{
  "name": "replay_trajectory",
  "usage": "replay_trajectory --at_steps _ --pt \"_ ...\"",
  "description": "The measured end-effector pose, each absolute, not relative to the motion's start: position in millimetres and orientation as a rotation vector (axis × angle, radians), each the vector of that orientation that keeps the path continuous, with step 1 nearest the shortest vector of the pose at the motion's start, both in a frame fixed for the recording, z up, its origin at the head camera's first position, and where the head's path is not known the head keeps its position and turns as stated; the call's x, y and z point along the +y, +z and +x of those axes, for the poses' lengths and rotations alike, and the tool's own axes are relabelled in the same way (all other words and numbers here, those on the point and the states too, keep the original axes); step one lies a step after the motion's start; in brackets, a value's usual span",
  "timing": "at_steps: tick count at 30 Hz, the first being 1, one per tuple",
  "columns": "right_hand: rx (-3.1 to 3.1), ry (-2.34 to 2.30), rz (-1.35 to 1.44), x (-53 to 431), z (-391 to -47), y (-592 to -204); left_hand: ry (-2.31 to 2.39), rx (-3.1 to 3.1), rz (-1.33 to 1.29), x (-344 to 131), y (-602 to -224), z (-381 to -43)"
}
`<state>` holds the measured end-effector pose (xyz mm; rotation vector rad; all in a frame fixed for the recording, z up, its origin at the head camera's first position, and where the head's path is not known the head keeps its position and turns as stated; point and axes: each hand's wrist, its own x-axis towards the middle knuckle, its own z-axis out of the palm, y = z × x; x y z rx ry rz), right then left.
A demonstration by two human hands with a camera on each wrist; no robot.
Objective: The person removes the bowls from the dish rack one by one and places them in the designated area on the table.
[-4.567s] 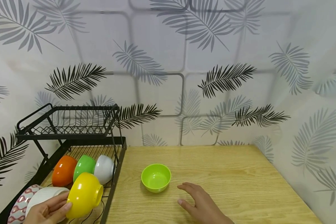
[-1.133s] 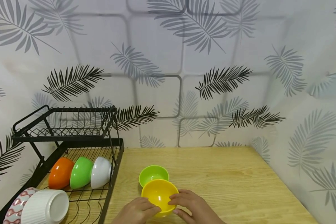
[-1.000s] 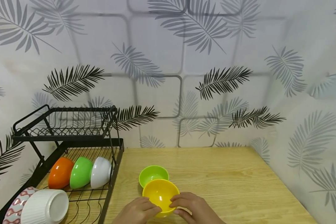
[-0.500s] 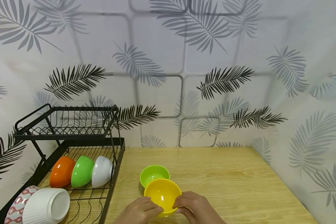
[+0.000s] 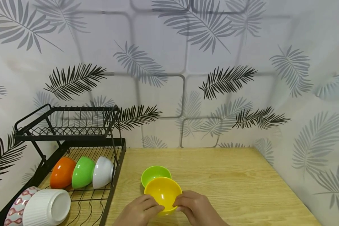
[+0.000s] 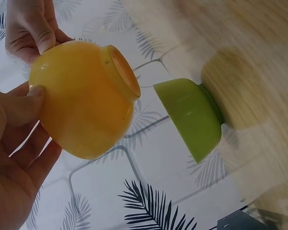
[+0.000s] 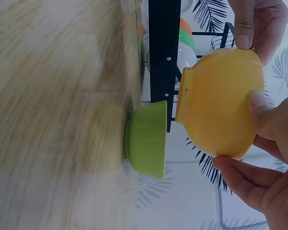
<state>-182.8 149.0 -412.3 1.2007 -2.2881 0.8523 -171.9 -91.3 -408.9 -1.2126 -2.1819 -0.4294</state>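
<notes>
"Between the two hands, what are you seeing?"

"A yellow bowl (image 5: 163, 190). The left hand (image 5: 138, 211) is gripping its left side between thumb and curled fingers, and the right hand (image 5: 197, 205) is pinching its right side likewise."

"Is it touching the surface (image 5: 228, 182)?"

"Both hands are holding it above."

"And beyond the hands?"

"A lime-green bowl (image 5: 154, 172) is standing upright on the surface. Left of the hands, a black rack (image 5: 65, 137) is carrying an orange bowl (image 5: 62, 172) among others."
</notes>
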Motion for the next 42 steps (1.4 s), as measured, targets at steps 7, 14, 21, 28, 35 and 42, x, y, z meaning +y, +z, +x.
replay_trajectory --at_steps 7,14,21,28,35,42 --pt "-2.158 0.775 1.161 146.4 -188.0 -414.7 -0.601 -2.066 -1.252 -92.8 -408.5 -175.9" --pt "-2.103 0.765 1.071 140.1 -191.2 -416.9 -0.699 -2.023 -1.197 -107.5 -401.8 -173.5" --pt "-2.203 0.772 0.947 132.6 -195.5 -413.3 -0.872 -2.042 -1.075 -130.4 -396.9 -170.0" --pt "-2.258 0.757 0.890 127.1 -204.6 -413.6 -0.880 -2.069 -0.886 -154.3 -387.7 -161.5" --pt "-2.263 0.699 0.894 122.1 -215.2 -418.6 -0.877 -2.107 -0.706 -179.5 -384.8 -156.1" --pt "-2.288 0.652 0.868 117.1 -222.9 -423.6 -0.871 -2.123 -0.623 -203.0 -380.4 -154.1"
